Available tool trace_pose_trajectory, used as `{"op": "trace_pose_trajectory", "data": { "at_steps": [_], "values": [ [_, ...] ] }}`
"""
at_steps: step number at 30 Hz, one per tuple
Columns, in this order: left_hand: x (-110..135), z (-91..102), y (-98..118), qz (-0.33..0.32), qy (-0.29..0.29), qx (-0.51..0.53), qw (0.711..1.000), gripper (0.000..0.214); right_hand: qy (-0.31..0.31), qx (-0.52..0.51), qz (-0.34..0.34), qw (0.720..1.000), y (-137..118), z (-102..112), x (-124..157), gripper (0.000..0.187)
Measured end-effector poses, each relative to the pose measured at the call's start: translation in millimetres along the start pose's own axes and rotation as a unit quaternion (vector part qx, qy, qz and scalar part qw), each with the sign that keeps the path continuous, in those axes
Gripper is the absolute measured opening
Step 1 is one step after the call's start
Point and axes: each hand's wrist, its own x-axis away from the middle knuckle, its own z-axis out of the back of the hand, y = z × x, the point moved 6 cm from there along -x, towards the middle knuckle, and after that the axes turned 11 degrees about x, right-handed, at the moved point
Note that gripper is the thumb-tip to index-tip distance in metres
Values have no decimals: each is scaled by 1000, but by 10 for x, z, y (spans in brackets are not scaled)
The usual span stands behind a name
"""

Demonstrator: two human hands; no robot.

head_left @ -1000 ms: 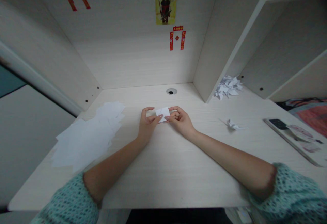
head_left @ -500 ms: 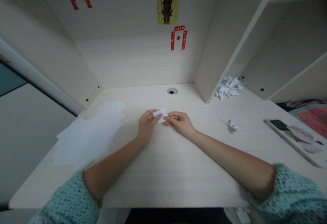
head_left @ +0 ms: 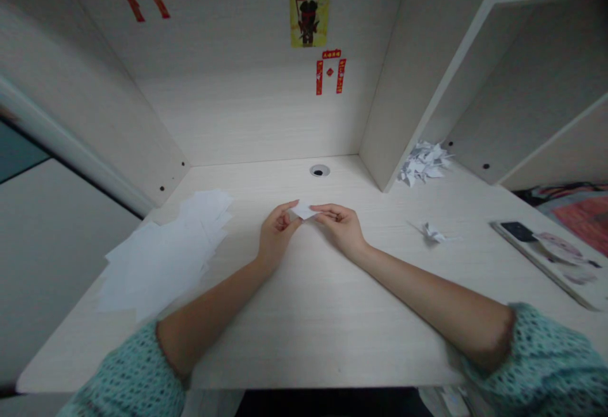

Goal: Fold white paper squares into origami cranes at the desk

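Between my two hands is a small folded piece of white paper [head_left: 304, 211], held just above the desk. My left hand [head_left: 279, 233] pinches its left side, with the thumb at the lower edge and the index finger at the upper. My right hand [head_left: 342, 225] grips the right corner between thumb and fingers. The fine folds of the paper are too small to make out. A stack of loose white paper sheets [head_left: 164, 255] lies fanned out to the left. One folded paper crane [head_left: 433, 233] rests to the right of my right hand.
A heap of folded white paper pieces [head_left: 424, 162] fills the corner behind the upright divider [head_left: 418, 87]. Over at the right lies a phone [head_left: 546, 258] in a patterned case. A round cable hole [head_left: 320, 170] is near the back panel, which carries red stickers [head_left: 330, 72].
The folded paper has turned in my hands and now shows a diamond-like outline. My left index finger has moved to its upper edge, and my right fingers have shifted onto its right corner.
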Motion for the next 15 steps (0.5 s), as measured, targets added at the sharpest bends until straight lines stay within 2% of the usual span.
{"op": "trace_pose_trajectory", "data": {
  "at_steps": [3,8,12,15],
  "values": [
    [40,-61,-8,21,-29,14,999,45,-6,9,12,1000,11,9,-11,19],
    [54,-33,-38,23,-22,19,999,21,-25,14,14,999,19,-3,-2,22],
    [43,0,-31,22,-5,19,1000,17,-49,-2,3,999,-11,-35,18,22],
    [38,-5,0,27,2,32,999,15,-43,11,-11,999,-36,-33,28,19]
  ]
}}
